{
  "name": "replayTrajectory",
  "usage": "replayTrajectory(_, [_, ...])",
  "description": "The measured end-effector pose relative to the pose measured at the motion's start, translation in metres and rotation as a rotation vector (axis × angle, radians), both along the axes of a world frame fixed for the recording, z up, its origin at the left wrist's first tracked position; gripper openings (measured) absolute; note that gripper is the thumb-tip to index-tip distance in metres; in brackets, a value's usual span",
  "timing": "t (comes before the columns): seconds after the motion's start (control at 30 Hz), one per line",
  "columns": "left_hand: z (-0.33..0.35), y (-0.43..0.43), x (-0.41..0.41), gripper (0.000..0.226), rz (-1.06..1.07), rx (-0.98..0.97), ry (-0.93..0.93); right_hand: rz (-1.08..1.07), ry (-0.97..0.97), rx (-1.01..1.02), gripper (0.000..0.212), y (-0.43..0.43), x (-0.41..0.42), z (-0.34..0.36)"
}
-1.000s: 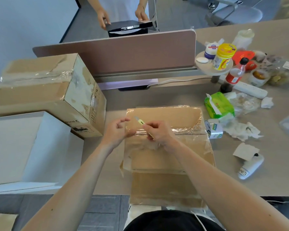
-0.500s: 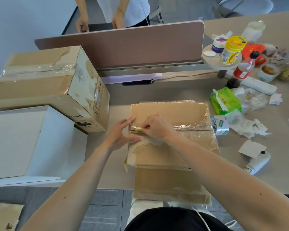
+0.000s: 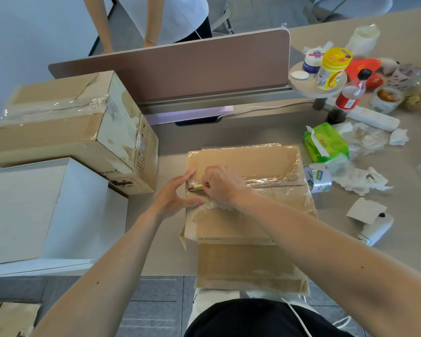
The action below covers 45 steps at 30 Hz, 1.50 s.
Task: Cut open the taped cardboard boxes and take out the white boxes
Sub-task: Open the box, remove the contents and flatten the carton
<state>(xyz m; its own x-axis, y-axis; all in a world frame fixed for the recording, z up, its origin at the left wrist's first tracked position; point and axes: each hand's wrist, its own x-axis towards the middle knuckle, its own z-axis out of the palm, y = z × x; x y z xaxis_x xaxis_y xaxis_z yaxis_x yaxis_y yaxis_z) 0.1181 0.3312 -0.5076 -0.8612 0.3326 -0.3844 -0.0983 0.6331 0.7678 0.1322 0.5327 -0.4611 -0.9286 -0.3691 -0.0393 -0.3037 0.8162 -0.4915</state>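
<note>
On the desk [image 3: 170,142], the taped cardboard box [image 3: 248,215] sits centre. The right hand [image 3: 219,184] grips a small knife [image 3: 197,188] at its tape seam; the left hand [image 3: 178,195] lies spread, steadying its left edge. Left of it: a white box [image 3: 22,210] and another cardboard box [image 3: 58,122]. Right: tape roll [image 3: 320,177], tissues [image 3: 325,144].

Beige desk [image 3: 387,239], brown divider panel [image 3: 192,69], grey tiled floor [image 3: 156,300].
</note>
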Motion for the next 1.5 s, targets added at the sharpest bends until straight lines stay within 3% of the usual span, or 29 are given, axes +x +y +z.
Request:
replayTrajectory(0.17, [0.003, 0.002, 0.001, 0.110, -0.001, -0.016, 0.002, 0.023, 0.000, 0.059, 0.030, 0.004, 0.001, 0.001])
replayTrajectory(0.47, [0.006, 0.003, 0.001, 0.117, 0.013, -0.039, 0.001, 0.027, -0.038, 0.137, 0.020, 0.020, -0.002, -0.002])
replayTrajectory(0.67, [0.010, 0.007, 0.001, 0.107, 0.027, -0.085, 0.000, -0.047, -0.082, 0.194, 0.023, 0.066, 0.006, -0.001])
replayTrajectory(0.77, [0.013, 0.005, 0.000, 0.113, 0.024, -0.125, -0.020, -0.090, -0.097, 0.229, 0.023, 0.103, 0.014, 0.005])
replayTrajectory(0.87, [0.017, 0.008, -0.003, 0.118, -0.018, -0.199, 0.018, -0.140, -0.096, 0.233, 0.021, 0.134, 0.024, 0.010])
replayTrajectory(1.07, [0.047, 0.042, -0.010, 0.091, -0.156, -0.597, 0.275, -0.177, -0.060, 0.250, 0.019, 0.142, 0.029, 0.009])
replayTrajectory(1.13, [0.050, 0.070, -0.009, 0.086, -0.226, -0.621, 0.326, -0.181, -0.062, 0.283, 0.018, 0.139, 0.028, 0.011])
replayTrajectory(1.27, [0.039, 0.139, 0.012, 0.107, -0.311, -0.511, 0.237, -0.198, -0.085, 0.244, 0.019, 0.132, 0.024, 0.010])
replayTrajectory(1.5, [0.025, 0.138, 0.003, 0.131, -0.366, -0.652, 0.187, -0.284, -0.113, 0.120, 0.010, 0.107, 0.021, 0.001])
